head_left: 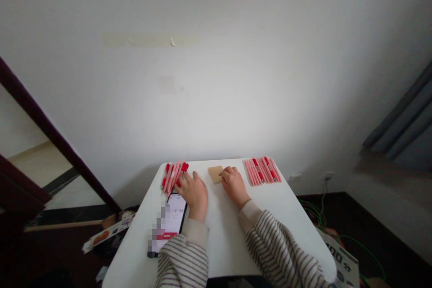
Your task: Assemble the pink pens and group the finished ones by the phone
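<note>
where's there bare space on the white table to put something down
On the white table, one patch lies between the left sleeve and right sleeve; another between the right sleeve and the neat pink pens. The back left is crowded: left hand, jumbled pens and phone close together.

The white surface (pixel 222 243) with round corners holds a messy pile of pink and red pens (pixel 173 173), a lit-up phone (pixel 175 220) near it, a small tan square (pixel 213 173) toward the back, and more pens (pixel 262 171) lined up at the right.
</note>
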{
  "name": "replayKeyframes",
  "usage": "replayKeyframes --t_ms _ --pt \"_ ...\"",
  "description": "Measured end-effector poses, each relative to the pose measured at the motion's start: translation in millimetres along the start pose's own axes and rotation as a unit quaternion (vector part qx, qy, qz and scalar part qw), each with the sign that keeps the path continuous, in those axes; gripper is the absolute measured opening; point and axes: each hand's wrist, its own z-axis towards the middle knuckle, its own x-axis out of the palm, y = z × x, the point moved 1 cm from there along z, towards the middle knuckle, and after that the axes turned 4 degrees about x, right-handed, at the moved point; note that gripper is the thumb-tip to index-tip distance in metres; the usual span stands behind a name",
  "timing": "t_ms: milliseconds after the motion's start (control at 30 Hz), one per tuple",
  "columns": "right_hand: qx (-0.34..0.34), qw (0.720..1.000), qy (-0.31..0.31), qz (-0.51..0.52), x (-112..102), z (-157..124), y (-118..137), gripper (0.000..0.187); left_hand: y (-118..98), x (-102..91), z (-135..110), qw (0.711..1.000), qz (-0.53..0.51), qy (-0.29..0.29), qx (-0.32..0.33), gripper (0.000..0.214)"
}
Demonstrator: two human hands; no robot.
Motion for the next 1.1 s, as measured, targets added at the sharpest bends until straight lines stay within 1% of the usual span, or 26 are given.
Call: replayKeyframes --t_ms 100,200,300,400,567,633,733,867,1100 --pt "-0.001 1.0 -0.006 0.007 6 1 4 0.024 3 0.2 0 1.0 0.014 -0.004 -0.026 0.036" --pt "-0.003 1.0 -0.011 0.002 9 0 3 0.023 3 2.5 1 0.999 0.018 0.013 -0.042 0.037" --pt "0.0 1.0 -0.019 -0.007 8 -1 0 0.023 4 4.6 2 0.998 0.019 0.022 -0.056 0.037" --pt "0.004 1.0 -0.027 0.002 5 -3 -2 0.022 5 7.2 4 0.998 0.027 0.015 -0.063 0.038" --pt "0.01 0.999 -0.039 0.026 1 -6 -4 0.023 8 14.5 6 0.996 0.052 -0.018 -0.069 0.044" --pt "0.013 0.999 -0.04 0.03 0 -7 -5 0.023 9 17.1 8 0.995 0.06 -0.022 -0.072 0.044" --pt "0.015 0.998 -0.041 0.034 -1 -9 -7 0.023 9 18.7 9 0.996 0.058 -0.004 -0.072 0.043" --pt "0.019 0.998 -0.043 0.04 -4 -10 -7 0.023 9 17.0 9 0.997 0.051 0.019 -0.056 0.04" --pt "0.023 0.997 -0.055 0.056 -6 -10 -11 0.023 7 11.8 10 0.998 0.035 0.024 -0.05 0.043"
